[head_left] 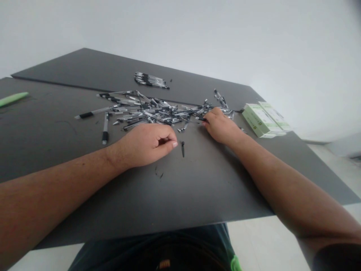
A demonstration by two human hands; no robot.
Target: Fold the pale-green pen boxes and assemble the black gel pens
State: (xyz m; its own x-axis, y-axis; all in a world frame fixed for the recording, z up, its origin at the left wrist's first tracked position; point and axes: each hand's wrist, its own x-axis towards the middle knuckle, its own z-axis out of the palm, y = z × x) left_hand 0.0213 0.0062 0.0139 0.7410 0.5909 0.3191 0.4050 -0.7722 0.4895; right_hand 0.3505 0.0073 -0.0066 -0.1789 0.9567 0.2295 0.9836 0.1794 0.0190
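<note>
My left hand rests at the near edge of a heap of clear-and-black pens. Its thumb and forefinger are pinched together, and whatever is between them, if anything, cannot be made out. Just right of those fingertips lies a small black pen cap on the dark table. My right hand reaches over the right end of the heap, its fingers closed on a slim black pen that is partly hidden. Beside the heap at the left, a single pen lies apart, pointing toward me.
A neat row of pens lies farther back on the grey table. Green-and-white boxes sit at the right. A light green object is at the far left. Thin black scraps lie near me.
</note>
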